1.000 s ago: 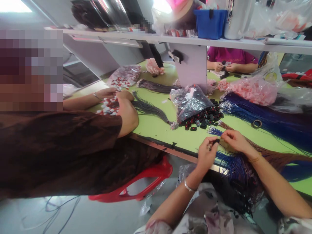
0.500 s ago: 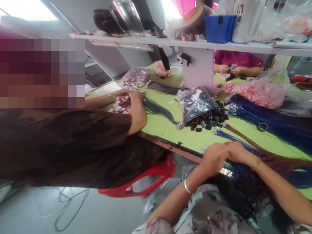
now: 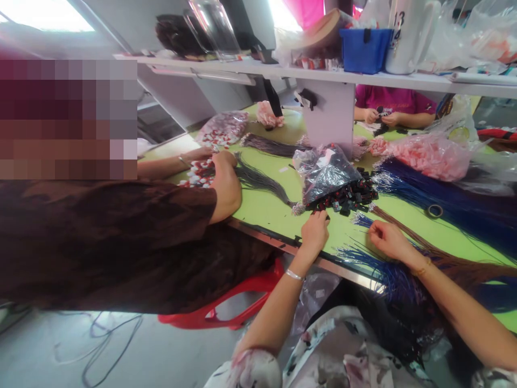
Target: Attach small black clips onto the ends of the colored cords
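My left hand (image 3: 315, 233) is at the near edge of a pile of small black connectors (image 3: 349, 198), its fingertips closed on a black piece there. To the right, my right hand (image 3: 388, 240) is curled over the ends of blue wires (image 3: 363, 220), thumb and fingers pressed together; what they hold, if anything, is too small to make out. A bundle of blue wires with metal tips (image 3: 379, 269) hangs over the table edge below it. Brown wires (image 3: 412, 230) run behind my right hand. A clear plastic bag (image 3: 329, 175) lies on the black connectors.
A co-worker's arm (image 3: 226, 188) reaches over red and white connectors (image 3: 200, 173) at the left. Pink connectors in a bag (image 3: 432, 156), dark blue wires (image 3: 464, 199) and a tape roll (image 3: 435, 210) lie right. A shelf (image 3: 258, 67) crosses above; a red chair (image 3: 226, 318) stands below.
My hands were together over the table edge and are now apart. The left has moved left and forward to the black connectors; the right has shifted slightly toward the blue wire tips.
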A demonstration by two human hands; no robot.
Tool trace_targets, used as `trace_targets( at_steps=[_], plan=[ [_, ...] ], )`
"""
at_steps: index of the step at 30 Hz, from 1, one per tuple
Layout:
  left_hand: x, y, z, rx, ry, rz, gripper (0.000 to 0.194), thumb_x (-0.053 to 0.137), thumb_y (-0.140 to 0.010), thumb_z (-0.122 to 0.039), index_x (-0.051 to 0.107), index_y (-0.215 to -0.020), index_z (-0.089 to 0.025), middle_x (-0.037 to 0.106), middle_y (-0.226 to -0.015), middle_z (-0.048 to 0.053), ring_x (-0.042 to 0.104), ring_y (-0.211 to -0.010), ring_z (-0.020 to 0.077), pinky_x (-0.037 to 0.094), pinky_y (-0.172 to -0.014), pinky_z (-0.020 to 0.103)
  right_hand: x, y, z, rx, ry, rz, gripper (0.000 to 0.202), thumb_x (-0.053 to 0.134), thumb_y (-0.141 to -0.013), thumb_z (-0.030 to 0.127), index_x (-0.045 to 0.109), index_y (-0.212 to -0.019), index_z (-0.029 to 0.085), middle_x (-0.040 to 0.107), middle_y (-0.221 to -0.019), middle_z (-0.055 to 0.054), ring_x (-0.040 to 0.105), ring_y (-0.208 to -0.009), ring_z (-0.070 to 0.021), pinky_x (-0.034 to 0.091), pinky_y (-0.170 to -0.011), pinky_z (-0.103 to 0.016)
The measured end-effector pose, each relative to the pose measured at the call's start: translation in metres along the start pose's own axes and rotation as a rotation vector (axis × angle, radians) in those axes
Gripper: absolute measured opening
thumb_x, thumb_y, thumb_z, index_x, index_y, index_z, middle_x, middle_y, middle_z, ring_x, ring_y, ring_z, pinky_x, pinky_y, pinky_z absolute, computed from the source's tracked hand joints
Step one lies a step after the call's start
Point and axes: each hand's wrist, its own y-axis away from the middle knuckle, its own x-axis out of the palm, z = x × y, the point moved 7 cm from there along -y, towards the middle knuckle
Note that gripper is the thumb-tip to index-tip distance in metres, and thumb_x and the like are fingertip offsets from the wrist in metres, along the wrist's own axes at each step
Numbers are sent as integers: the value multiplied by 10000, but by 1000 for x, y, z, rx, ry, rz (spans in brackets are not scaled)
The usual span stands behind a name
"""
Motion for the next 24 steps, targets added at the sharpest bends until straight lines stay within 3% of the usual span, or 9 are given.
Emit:
trace_targets(
  at_steps=[3,6,9,12,17,20,24],
  plan=[
    [-6,6,5,-103,397,-60,148,498,-851,-258,585,-956,-200,610,-865,67,562,-787,191,400,-700,296,-2,-5,4,-5,-151,-55,96,500,-744,230,557,-705,164,548,-604,22,441,-532,-97,336,-516,-209],
    [1,12,0,-177,927,-16,204,600,-791,-320,591,-943,-185,587,-699,14,549,-651,143,419,-651,264,-2,-8,8,-6,-273,-89,120,516,-762,256,565,-717,157,559,-628,17,445,-546,-95,355,-524,-207],
    [8,20,-16,-217,1250,64,239,683,-722,-342,615,-858,-157,622,-833,40,550,-698,117,443,-680,251,-1,-8,12,-2,-317,-93,137,526,-772,276,566,-720,157,549,-630,20,431,-548,-92,351,-526,-208],
    [13,28,-34,-241,1395,154,303,752,-651,-303,619,-886,-165,624,-958,48,562,-773,117,451,-705,243,0,-5,17,-6,-332,-87,131,529,-773,275,568,-725,159,546,-635,20,423,-551,-93,345,-527,-210],
    [26,37,-49,-324,1507,296,368,801,-591,-256,644,-905,-144,627,-783,22,549,-691,94,431,-668,226,0,-1,17,-5,-354,-122,154,521,-778,281,558,-691,160,531,-613,19,432,-567,-102,356,-545,-215],
    [30,39,-53,-367,1557,343,393,806,-584,-233,684,-944,-134,631,-798,31,536,-681,92,428,-661,231,2,0,14,3,-337,-119,175,508,-790,291,547,-679,162,506,-589,26,406,-543,-95,339,-528,-209],
    [32,42,-59,-448,1664,419,467,786,-619,-226,670,-1071,-205,621,-842,11,541,-701,85,459,-751,265,5,1,13,-3,-298,-96,169,496,-788,280,533,-671,164,484,-575,36,360,-508,-83,301,-488,-201]
  ],
)
